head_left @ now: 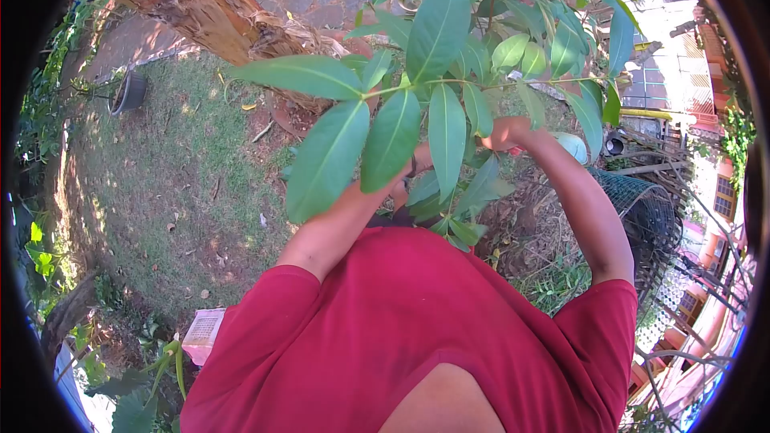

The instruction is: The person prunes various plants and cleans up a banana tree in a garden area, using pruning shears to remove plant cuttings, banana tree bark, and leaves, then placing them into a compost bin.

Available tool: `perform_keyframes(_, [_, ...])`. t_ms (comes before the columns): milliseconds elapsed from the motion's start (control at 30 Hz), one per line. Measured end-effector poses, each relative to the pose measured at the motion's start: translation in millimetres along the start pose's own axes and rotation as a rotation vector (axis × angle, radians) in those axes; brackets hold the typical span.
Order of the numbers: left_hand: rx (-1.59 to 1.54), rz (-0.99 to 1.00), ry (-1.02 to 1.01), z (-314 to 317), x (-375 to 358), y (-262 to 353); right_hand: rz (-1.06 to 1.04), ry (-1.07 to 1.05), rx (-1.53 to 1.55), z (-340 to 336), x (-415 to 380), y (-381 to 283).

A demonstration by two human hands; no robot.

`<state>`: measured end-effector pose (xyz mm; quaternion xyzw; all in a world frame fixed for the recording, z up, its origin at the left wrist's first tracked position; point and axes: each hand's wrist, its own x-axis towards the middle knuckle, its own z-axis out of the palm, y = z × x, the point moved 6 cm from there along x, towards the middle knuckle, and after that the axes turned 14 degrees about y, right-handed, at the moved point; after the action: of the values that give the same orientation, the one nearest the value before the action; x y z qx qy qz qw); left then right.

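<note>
A leafy green branch [393, 90] hangs across the upper middle, in front of both of my hands. My left hand [423, 159], with a dark band at the wrist, is partly behind its large leaves, and its fingers are hidden. Just to the right, my right hand [505, 133] is bent inward among the leaves, its fingers also covered. A small bit of red shows beside the right hand. Whether either hand grips a stem cannot be made out.
A peeling tree trunk [200, 12] leans at the upper left, near a dark pot [129, 92] on the grass. A pink basket [204, 332] sits at the lower left. On the right are a roll of green wire mesh [642, 204], dry sticks and a building.
</note>
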<state>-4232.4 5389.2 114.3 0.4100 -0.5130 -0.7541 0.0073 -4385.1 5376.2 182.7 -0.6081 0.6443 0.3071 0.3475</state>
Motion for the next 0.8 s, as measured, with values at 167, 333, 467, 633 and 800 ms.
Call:
perform_keyframes(167, [-0.004, 0.288, 0.235, 35.7, 17.9, -8.2, 0.014, 0.016, 0.001, -11.2, 16.5, -18.4])
perform_keyframes(333, [0.177, 0.237, 0.328, 19.4, 6.3, -22.9, 0.132, -0.153, 0.116, -19.3, 9.2, -15.3])
perform_keyframes(467, [0.274, 0.197, 0.335, 11.9, -2.6, -42.6, 0.126, -0.118, 0.282, -9.2, 20.4, -3.3])
perform_keyframes(633, [0.1, 0.254, 0.408, -4.0, 16.0, -85.3, 0.119, -0.137, 0.272, -6.9, 15.1, -20.0])
perform_keyframes(800, [-0.016, 0.256, 0.482, -26.6, 7.0, -95.6, 0.181, -0.114, 0.262, -8.6, 10.7, -24.6])
